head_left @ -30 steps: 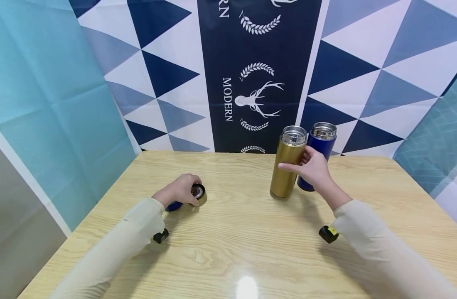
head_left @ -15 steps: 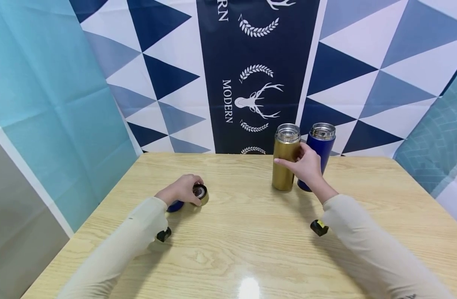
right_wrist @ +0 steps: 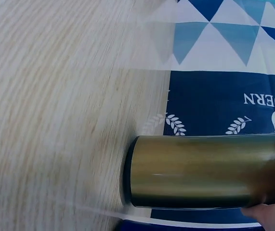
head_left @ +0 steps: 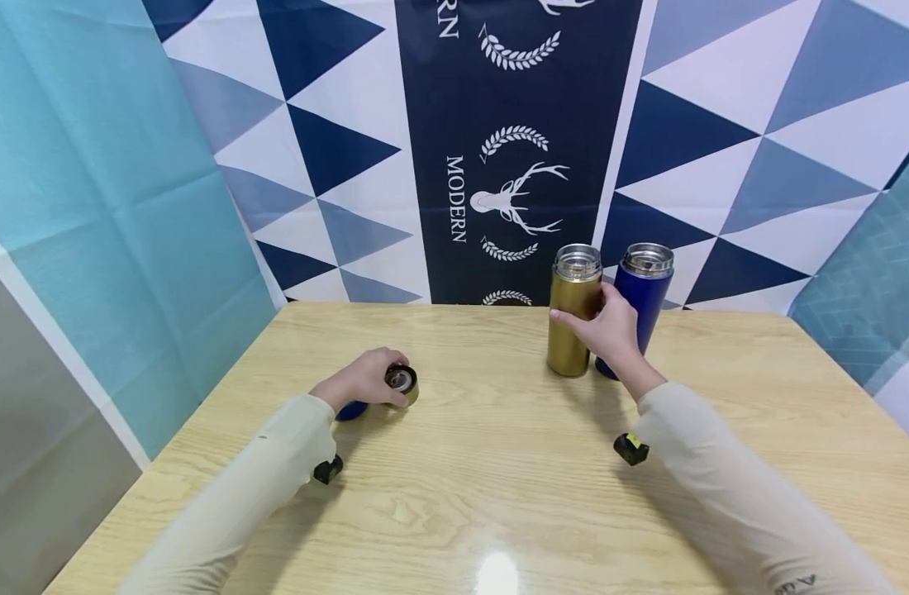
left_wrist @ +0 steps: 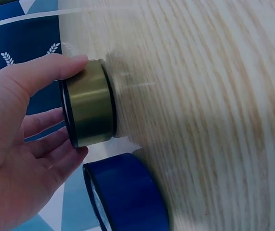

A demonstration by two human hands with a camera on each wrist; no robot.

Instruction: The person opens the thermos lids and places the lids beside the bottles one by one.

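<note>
In the head view, my right hand [head_left: 611, 326] grips a gold thermos [head_left: 568, 351] round its side, thumb in front. The thermos stands upright without a lid, its steel mouth showing, and its base is right at the tabletop in the right wrist view. Just to its right is a lidless blue thermos [head_left: 648, 285], partly hidden by my hand. At the left, my left hand [head_left: 367, 378] holds a gold lid [left_wrist: 91, 106] between thumb and fingers, its hollow side facing up. A blue lid [left_wrist: 127, 192] lies beside it, mostly covered by my hand in the head view.
The wooden table [head_left: 440, 487] meets a patterned cloth backdrop [head_left: 510, 107] close behind both thermoses. A light blue cloth [head_left: 127, 207] hangs along the left side. Small black wrist cameras [head_left: 328, 469] sit under both sleeves.
The gold thermos has gone from tilted to upright, and its base has shifted back slightly, with my right hand still round it. My left hand stays at the gold lid.
</note>
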